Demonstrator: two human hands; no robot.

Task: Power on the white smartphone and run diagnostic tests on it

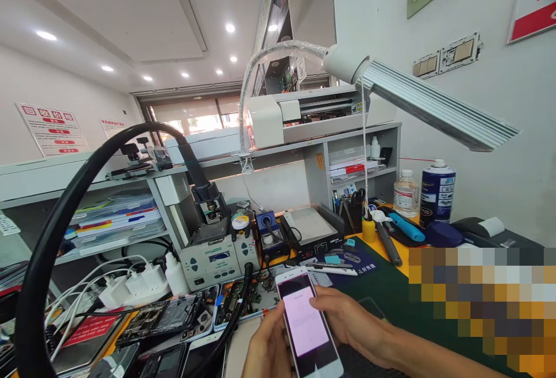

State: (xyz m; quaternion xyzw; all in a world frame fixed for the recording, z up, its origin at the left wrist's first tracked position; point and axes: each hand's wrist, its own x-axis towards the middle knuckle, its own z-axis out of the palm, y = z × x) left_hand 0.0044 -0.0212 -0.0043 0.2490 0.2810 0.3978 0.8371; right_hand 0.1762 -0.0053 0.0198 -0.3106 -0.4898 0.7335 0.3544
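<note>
Both hands grip one white phone [307,323], held low over the near edge of the worktop [382,285] with its screen lit pale pink and facing up. Left hand [267,346] cups the phone's left side from below, fingers curled around it; right hand [347,320] clasps the right edge, thumb lying at the screen's rim. Just beyond the phone lie opened handsets [163,317] and loose circuit parts beside a grey soldering station [219,256]. A thick black hose [65,221] arches over the left. A white lamp [417,103] on a flexible neck hangs above, with a dark can [436,193] and clear bottle [406,194] standing at the wall.
</note>
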